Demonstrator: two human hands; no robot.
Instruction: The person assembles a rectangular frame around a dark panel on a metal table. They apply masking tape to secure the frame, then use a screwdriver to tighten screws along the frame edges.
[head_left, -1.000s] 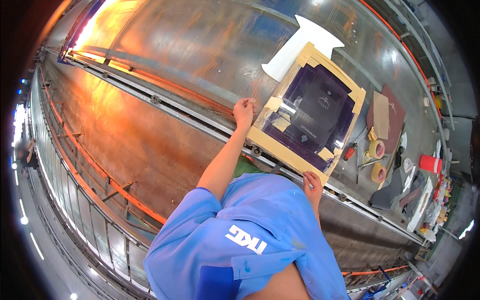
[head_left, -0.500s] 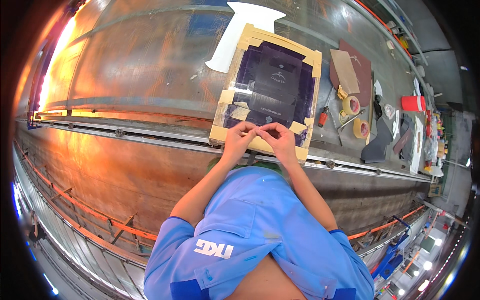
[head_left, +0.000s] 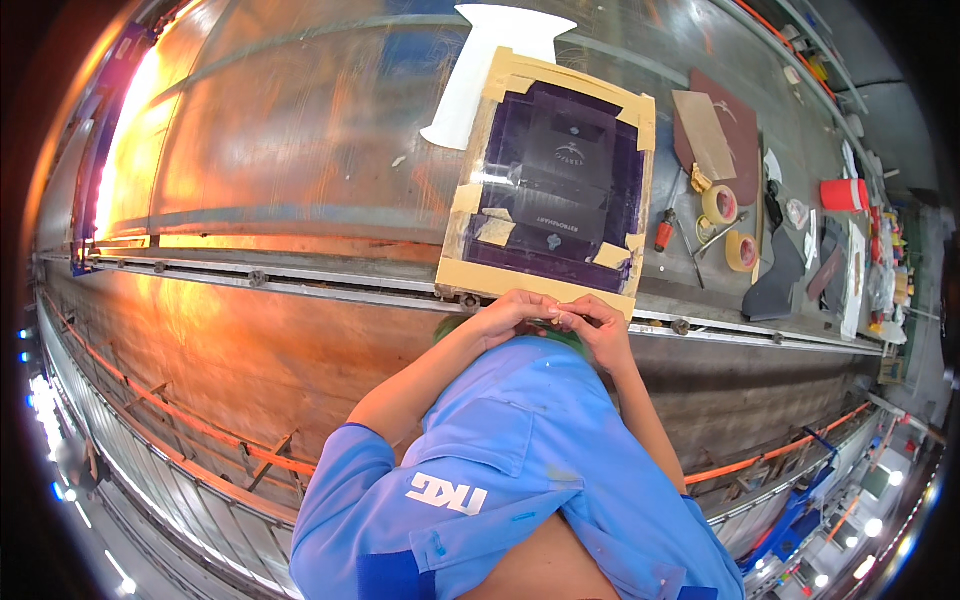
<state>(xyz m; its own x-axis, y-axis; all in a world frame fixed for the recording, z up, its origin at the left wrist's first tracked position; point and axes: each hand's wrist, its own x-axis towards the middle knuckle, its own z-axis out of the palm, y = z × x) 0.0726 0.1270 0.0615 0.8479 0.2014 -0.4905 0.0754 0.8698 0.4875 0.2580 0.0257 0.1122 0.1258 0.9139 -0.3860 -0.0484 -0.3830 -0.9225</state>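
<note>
Head view, the only one we've got: our left hand point(head_left: 515, 318) and right hand point(head_left: 602, 335) meet in front of our belly, fingers curled in, tips together. Can't tell if anything is pinched between them; too small to read.

Nearest to both is the rectangular dark purple panel framed in tan tape point(head_left: 565, 180), just beyond the fingertips. It lies flat on the grey metal table point(head_left: 320, 185), near edge at the silver metal rail point(head_left: 350, 293) along the table's front. Can't tell if our fingers touch it. Loose tan tape patches point(head_left: 496, 231) sit on its dark face, toward the near corners.

Far left of the panel: a white flared sheet point(head_left: 475, 85), close against its corner, partly behind it.

Right of the panel, on the table: a screwdriver with a red handle point(head_left: 664, 236), then two rolls of pale yellow tape point(head_left: 741, 251) near each other. Behind those, a flat tan card point(head_left: 704, 138) overlaps a maroon sheet point(head_left: 738, 125). Farther right we see a dark grey curved cut piece point(head_left: 775, 285) and a red cylinder point(head_left: 843, 195), well apart from our hands.
</note>
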